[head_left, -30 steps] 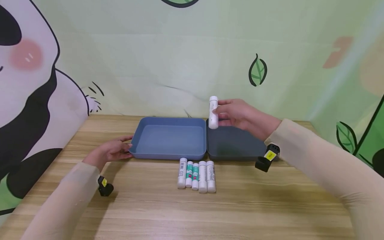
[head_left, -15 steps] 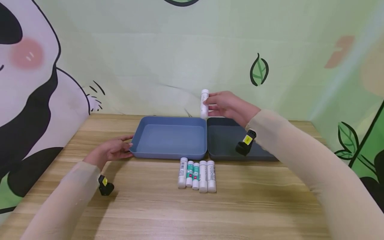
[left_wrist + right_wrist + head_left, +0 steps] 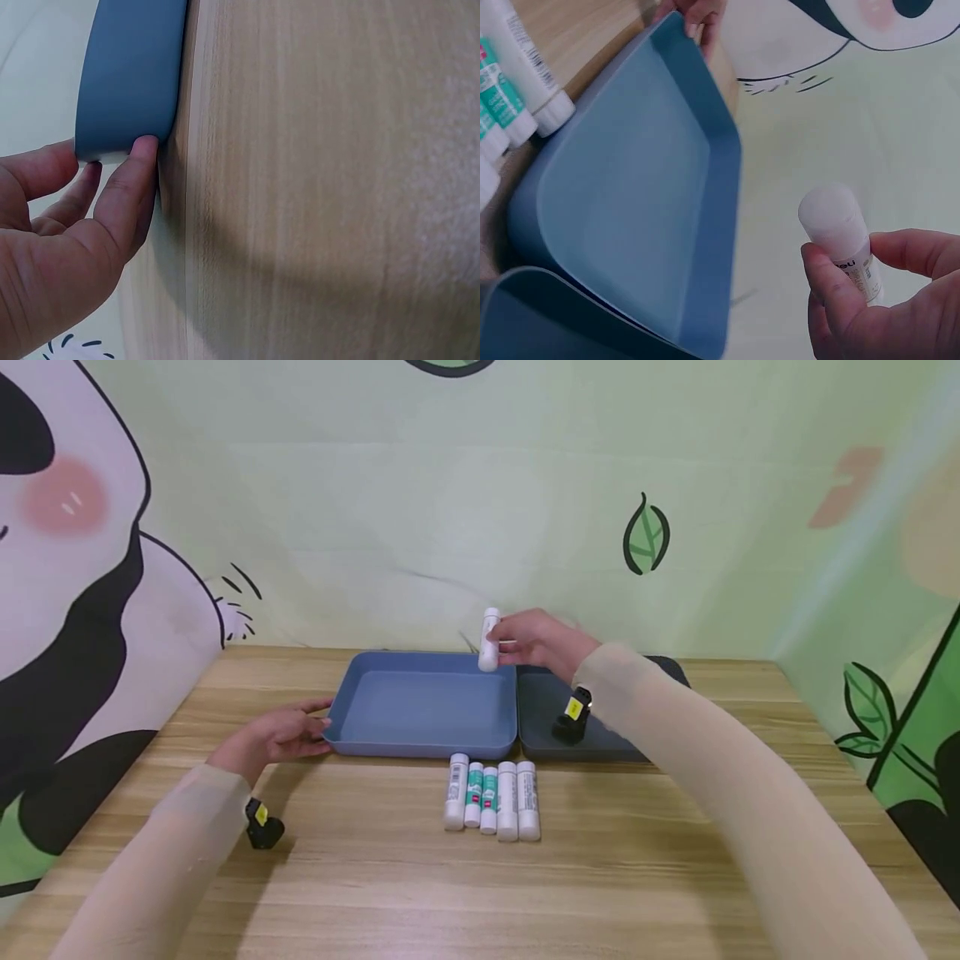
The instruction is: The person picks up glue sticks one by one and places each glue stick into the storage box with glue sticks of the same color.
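A white glue stick (image 3: pixel 489 640) is pinched between the thumb and fingers of my right hand (image 3: pixel 536 637), raised over the back right corner of the blue tray (image 3: pixel 423 750). In the right wrist view this glue stick (image 3: pixel 832 221) shows a rounded white end and dark print, partly covered by the fingers. My left hand (image 3: pixel 288 735) touches the tray's left end with fairly straight fingers; the left wrist view shows fingertips (image 3: pixel 145 145) against its outer wall. Several more glue sticks (image 3: pixel 507 802) lie side by side before the trays, some white, some white and green.
A dark grey tray (image 3: pixel 536 727) adjoins the blue tray on the right, partly under my right forearm. Both trays stand on a wooden table (image 3: pixel 360 877). A printed cloth backdrop (image 3: pixel 360 527) rises behind the table's far edge.
My right hand has carried the glue stick leftward from above the dark tray to the blue tray's back right corner, rising and then dropping a little. The left hand stays put.
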The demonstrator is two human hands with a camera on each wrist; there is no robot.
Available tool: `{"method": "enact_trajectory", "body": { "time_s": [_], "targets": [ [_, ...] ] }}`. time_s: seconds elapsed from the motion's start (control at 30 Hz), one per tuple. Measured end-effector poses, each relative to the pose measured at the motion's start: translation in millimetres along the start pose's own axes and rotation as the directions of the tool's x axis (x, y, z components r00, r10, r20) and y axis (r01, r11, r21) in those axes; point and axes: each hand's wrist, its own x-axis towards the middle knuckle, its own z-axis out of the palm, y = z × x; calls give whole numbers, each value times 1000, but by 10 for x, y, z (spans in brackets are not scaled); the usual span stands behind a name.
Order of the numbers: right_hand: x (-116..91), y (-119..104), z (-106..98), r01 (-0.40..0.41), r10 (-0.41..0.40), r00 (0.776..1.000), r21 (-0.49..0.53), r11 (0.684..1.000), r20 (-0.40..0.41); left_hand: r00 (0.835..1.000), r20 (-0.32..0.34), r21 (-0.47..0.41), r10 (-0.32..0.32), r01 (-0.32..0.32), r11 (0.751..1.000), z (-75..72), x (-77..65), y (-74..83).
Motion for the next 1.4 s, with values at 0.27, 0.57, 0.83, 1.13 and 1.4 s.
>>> {"method": "enact_trajectory", "body": {
  "time_s": [0.27, 0.57, 0.83, 1.13, 1.4],
  "targets": [
    [1147, 587, -185, -64, 64, 998, 6, 998, -22, 1000, 14, -21, 1, -1, 1000, -2, 26, -48],
    [616, 574, 49, -98, 96, 993, -30, 995, -68, 1000, 12, -18, -3, 3, 1000, -8, -10, 10],
    [1015, 788, 20, -114, 112, 993, -60, 992, -35, 1000, 1, -27, -17, 17, 999, -22, -34, -33],
    [2118, 1148, -169, -166, 162, 985, -57, 985, -65, 1000, 15, -20, -14, 14, 1000, -29, -23, -36],
    [1700, 1002, 45, -113, 97, 991, -202, 973, -87, 1000, 7, -21, -20, 20, 1000, -29, -30, -44]
  ]
}}
